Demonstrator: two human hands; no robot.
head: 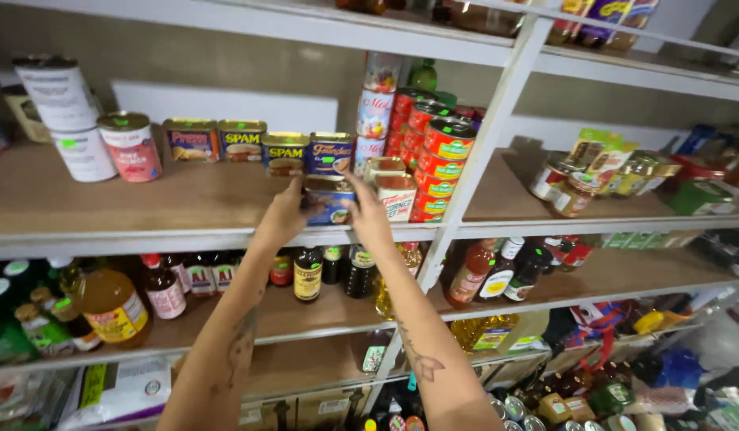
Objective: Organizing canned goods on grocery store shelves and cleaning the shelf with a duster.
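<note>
Both my arms reach up to a wooden shelf (146, 203) of canned goods. My left hand (283, 214) and my right hand (368, 214) grip the two sides of a blue rectangular tin (331, 199) near the shelf's front edge. Behind it stand a row of similar rectangular meat tins (285, 153), blue and yellow with gold lids. To the right of my right hand sit two cream-coloured tins (397, 195) and a stack of red round cans (437, 172).
Round white and pink cans (130, 148) stand at the shelf's left. Jars (573, 191) fill the right-hand bay. The shelf below holds sauce bottles (307, 274) and a large amber jug (112, 305). A white upright post (473, 168) divides the bays.
</note>
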